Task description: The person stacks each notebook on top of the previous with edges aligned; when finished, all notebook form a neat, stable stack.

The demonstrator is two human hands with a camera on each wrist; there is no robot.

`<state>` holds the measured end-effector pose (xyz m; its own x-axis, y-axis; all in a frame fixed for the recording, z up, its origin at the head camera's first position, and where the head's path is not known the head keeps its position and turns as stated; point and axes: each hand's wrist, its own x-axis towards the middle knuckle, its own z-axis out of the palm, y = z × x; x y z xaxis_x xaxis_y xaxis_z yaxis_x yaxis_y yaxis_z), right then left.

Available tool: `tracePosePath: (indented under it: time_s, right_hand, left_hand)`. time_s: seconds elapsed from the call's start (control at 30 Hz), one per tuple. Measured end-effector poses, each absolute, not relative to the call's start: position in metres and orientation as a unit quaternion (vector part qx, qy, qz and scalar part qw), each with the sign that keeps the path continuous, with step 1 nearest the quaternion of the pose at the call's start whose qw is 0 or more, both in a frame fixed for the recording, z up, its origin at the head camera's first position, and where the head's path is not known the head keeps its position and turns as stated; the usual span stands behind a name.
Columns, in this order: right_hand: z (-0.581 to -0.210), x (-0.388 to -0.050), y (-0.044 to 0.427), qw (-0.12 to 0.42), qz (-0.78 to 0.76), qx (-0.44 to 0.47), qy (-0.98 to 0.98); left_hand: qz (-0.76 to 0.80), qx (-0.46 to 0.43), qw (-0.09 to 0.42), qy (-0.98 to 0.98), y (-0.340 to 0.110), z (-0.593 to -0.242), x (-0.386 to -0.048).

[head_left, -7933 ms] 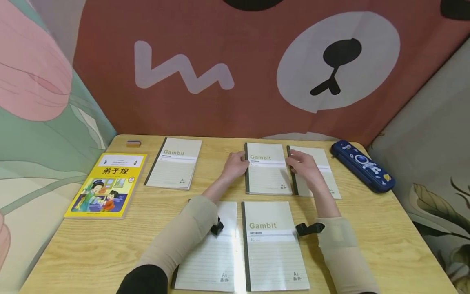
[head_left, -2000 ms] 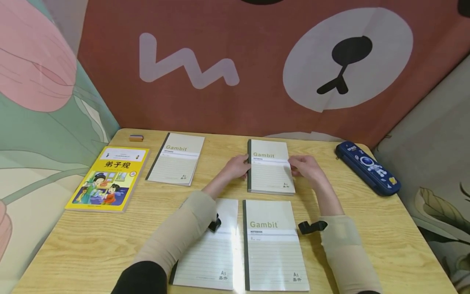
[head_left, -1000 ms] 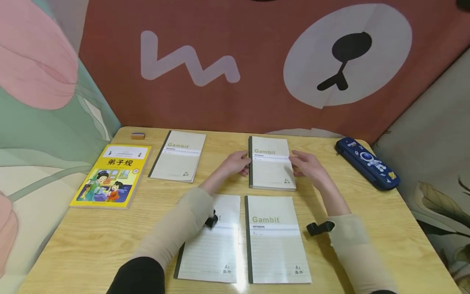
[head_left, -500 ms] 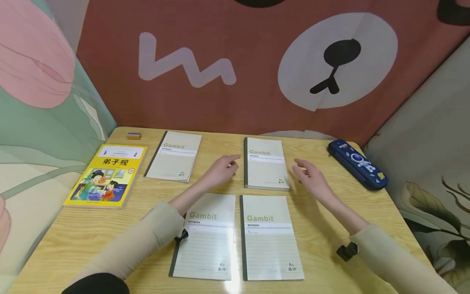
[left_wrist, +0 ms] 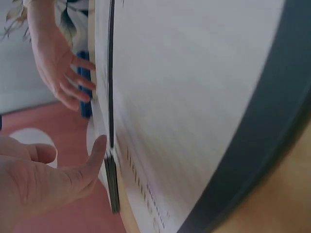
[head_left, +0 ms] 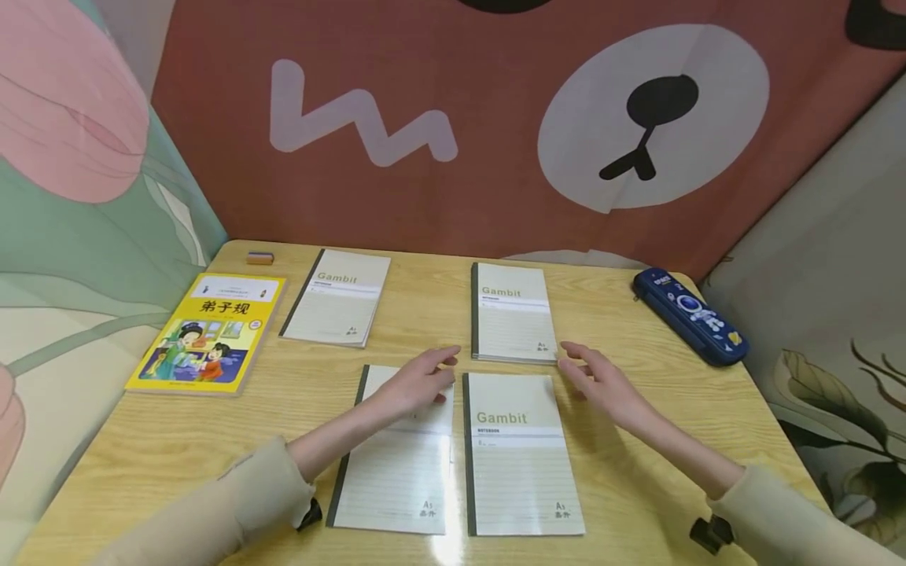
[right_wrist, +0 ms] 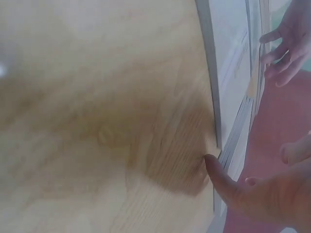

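A neat stack of Gambit notebooks lies at the back middle of the table, dark spines to the left. My left hand hovers over the top of the front left notebook, fingers loosely bent and holding nothing. Beside the stack's lower right corner is my right hand, its fingers relaxed and grasping nothing. The front right notebook lies flat between the two forearms. In the left wrist view a notebook cover fills much of the frame. The right wrist view shows the thumb near the notebook edges.
Another Gambit notebook lies at the back left, next to a yellow picture-covered book. A small eraser-like block sits near the back left corner. A navy astronaut pencil case lies at the far right.
The separate notebook at the back right has joined the back middle one in a stack. Both hands have let go of the stack and drawn back toward the front notebooks.
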<state>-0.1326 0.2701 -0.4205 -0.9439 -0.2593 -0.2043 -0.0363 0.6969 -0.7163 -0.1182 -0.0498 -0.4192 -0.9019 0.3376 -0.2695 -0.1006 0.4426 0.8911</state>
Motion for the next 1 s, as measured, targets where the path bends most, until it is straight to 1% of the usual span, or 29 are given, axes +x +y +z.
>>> tracePosePath:
  time_s: [0.17, 0.4, 0.67, 1.0]
  right_hand:
    - [-0.419, -0.117, 0.262, 0.181, -0.398, -0.085, 0.895]
    - [-0.413, -0.103, 0.245, 0.217, -0.412, -0.076, 0.882]
    - [-0.406, -0.102, 0.244, 0.26, -0.462, -0.03, 0.848]
    - [-0.405, -0.107, 0.247, 0.293, -0.486, 0.026, 0.823]
  left_hand:
    - [0.55, 0.067, 0.223, 0.802, -0.042, -0.419, -0.102]
    - [0.568, 0.044, 0.233, 0.788, -0.027, -0.423, -0.089]
    - [0.556, 0.042, 0.227, 0.798, -0.018, -0.424, -0.085]
    - [0.543, 0.031, 0.213, 0.811, -0.017, -0.427, -0.086]
